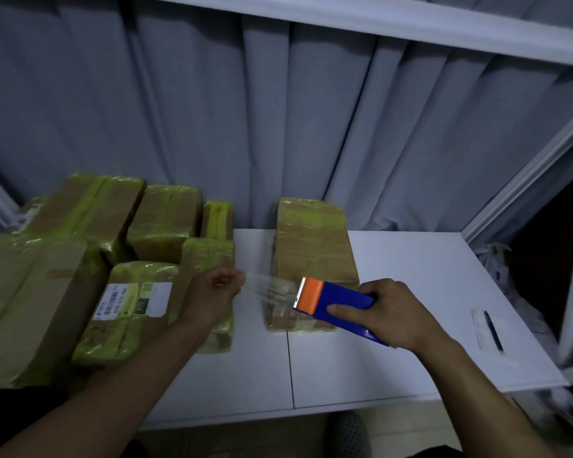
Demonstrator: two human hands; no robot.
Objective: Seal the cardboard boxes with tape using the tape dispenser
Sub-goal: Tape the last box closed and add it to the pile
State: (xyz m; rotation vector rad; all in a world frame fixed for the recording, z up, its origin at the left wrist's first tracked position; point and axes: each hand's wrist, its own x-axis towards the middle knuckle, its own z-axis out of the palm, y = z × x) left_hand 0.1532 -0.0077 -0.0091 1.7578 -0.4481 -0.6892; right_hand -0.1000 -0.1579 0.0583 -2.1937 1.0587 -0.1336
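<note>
My right hand [391, 312] grips a blue tape dispenser [341, 304] with an orange toothed head, held over the near end of a lone cardboard box [313, 249] on the white table [411, 292]. A strip of clear tape [265, 287] stretches from the dispenser's head leftward to my left hand [212, 292], which pinches its free end. The box is brown with yellowish tape bands across it. The tape hangs in the air in front of the box's near left corner.
Several taped cardboard boxes [80, 276] are stacked on the left, one with a white shipping label [133, 300]. A white slip with a dark pen [490, 332] lies at the table's right. Grey curtains hang behind; a white shelf frame stands on the right.
</note>
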